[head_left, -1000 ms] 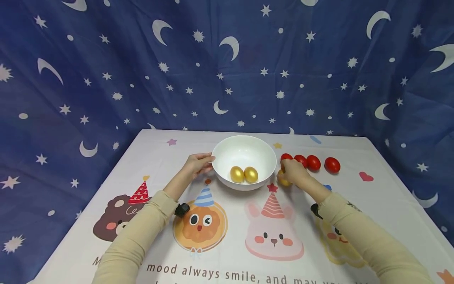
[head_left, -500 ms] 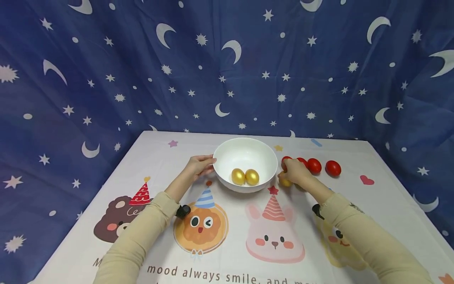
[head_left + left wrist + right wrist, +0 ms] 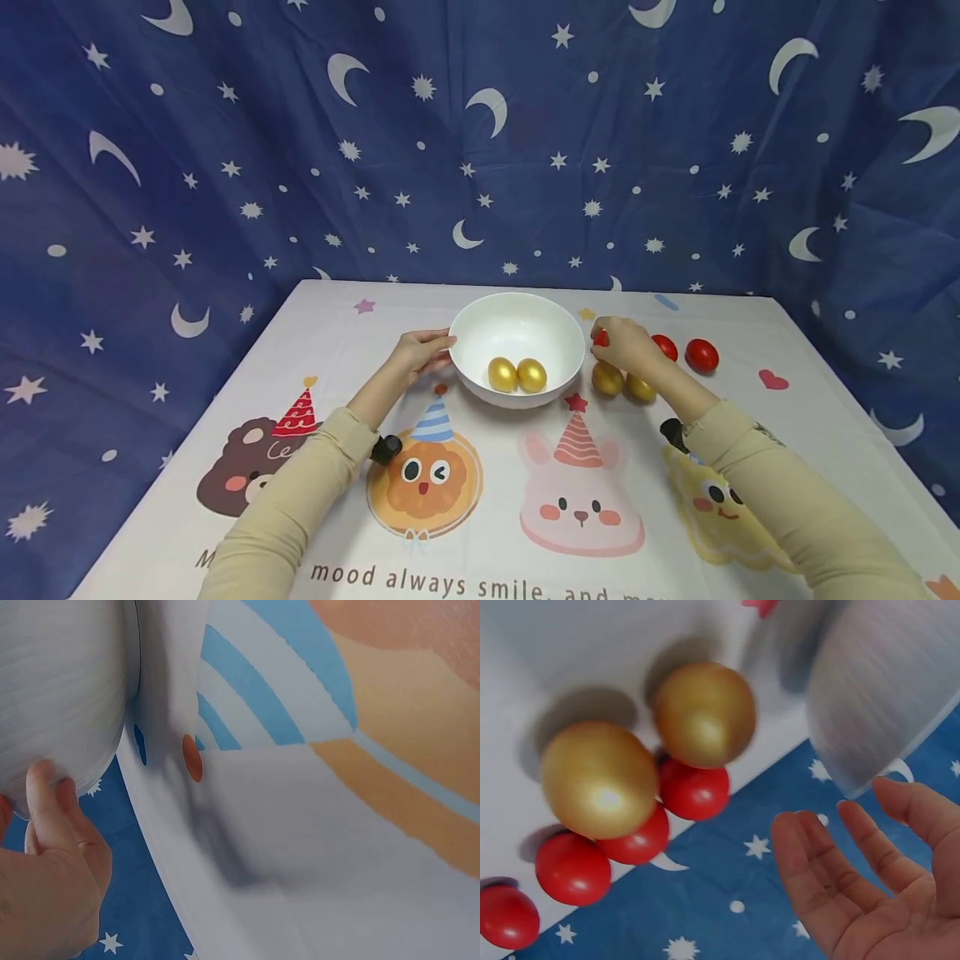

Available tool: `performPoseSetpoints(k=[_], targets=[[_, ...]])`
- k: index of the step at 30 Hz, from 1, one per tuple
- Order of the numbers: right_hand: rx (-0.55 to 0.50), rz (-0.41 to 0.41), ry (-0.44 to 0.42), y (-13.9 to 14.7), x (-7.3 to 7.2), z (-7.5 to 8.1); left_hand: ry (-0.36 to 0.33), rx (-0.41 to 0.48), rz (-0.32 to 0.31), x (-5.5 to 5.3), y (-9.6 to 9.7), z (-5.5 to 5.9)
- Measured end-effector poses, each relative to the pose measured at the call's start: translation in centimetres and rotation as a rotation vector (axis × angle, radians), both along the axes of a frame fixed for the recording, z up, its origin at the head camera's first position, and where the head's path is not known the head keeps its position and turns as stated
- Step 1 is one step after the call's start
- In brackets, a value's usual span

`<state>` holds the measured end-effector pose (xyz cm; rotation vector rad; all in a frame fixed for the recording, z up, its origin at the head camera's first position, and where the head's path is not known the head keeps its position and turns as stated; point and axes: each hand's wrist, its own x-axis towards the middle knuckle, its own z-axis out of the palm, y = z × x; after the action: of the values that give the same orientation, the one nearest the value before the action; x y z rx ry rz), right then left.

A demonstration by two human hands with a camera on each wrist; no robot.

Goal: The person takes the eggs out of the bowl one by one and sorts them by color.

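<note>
A white bowl [image 3: 517, 325] stands on the table with two gold eggs [image 3: 502, 374] inside. My left hand [image 3: 420, 352] holds its left side, thumb at the rim and the other fingers against the outer wall, as the left wrist view [image 3: 56, 862] also shows. Right of the bowl, my right hand [image 3: 628, 343] hovers over the row of red eggs [image 3: 702, 356], partly covering them. In the right wrist view its fingers [image 3: 802, 855] are apart and hold nothing. Two more gold eggs [image 3: 607, 378] lie just in front of the red ones.
The white tablecloth [image 3: 465, 492] carries printed cartoon faces and lettering. Behind the table's far edge hangs a dark blue curtain [image 3: 420, 208] with moons and stars. The several red eggs lie in a rough line to the right of the bowl.
My right hand was at the gold egg nearest the bowl; it has moved up and away from it, uncovering both gold eggs on the table. My left hand keeps its hold on the bowl.
</note>
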<state>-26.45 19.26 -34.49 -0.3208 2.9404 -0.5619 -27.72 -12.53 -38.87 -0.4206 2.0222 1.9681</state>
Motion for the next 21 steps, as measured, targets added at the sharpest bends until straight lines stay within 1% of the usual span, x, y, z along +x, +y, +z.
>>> performPoseSetpoints(k=[5, 9, 11, 16, 18, 21], targets=[[-0.073, 0.011, 0.068, -0.6, 0.3, 1.4, 0.02, 0.013, -0.016, 0.0, -0.2, -0.1], [-0.087, 0.028, 0.107, -1.5, 0.6, 2.3, 0.013, 0.017, -0.022, -0.1, -0.2, -0.1], [-0.088, 0.05, 0.117, -2.1, 0.6, 2.6, 0.01, 0.014, -0.012, -0.2, -0.3, -0.1], [-0.094, 0.088, 0.099, -3.4, 0.6, 3.3, 0.005, 0.018, -0.005, -0.2, -0.3, 0.2], [-0.087, 0.089, 0.088, -3.8, 0.6, 3.4, -0.003, 0.02, -0.011, -0.2, -0.2, 0.2], [-0.066, 0.085, 0.095, -4.5, 0.6, 3.3, -0.013, 0.019, -0.016, -0.2, -0.2, 0.3]])
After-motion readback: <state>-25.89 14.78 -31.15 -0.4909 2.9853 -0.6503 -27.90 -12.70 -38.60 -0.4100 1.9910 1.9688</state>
